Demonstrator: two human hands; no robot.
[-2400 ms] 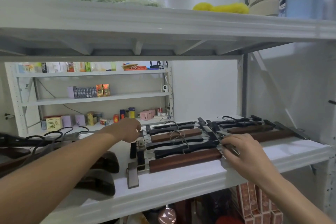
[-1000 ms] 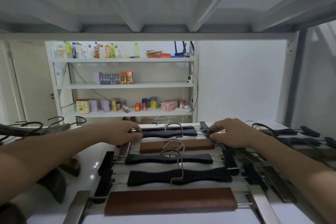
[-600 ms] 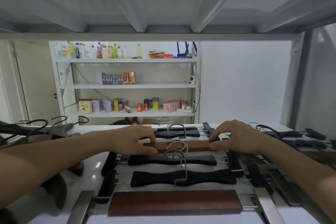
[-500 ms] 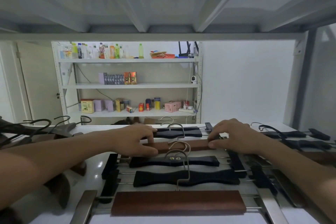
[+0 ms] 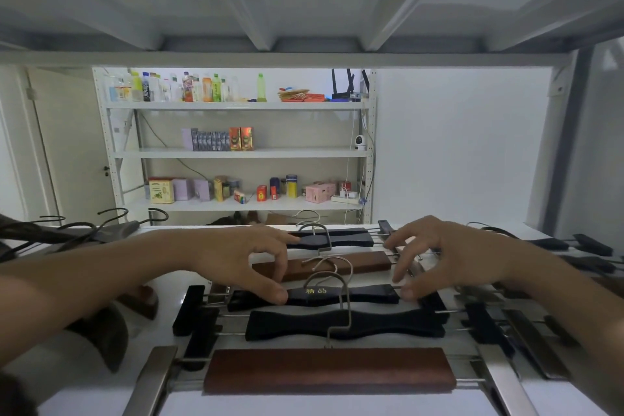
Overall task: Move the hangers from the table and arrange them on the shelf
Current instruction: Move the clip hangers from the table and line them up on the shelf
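Five hangers lie in a row on the white shelf (image 5: 162,284). Left hand (image 5: 236,260) at 9 o'clock and right hand (image 5: 449,257) at 3 o'clock pinch the ends of the black hanger (image 5: 337,294) with gold lettering.

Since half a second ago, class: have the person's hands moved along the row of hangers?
Yes. Both the left hand and right hand came nearer, from the brown hanger to the black hanger with gold lettering.

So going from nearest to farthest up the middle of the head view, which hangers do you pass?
Brown wooden hanger → wavy black hanger → black hanger with gold lettering → second brown hanger → farthest black hanger.
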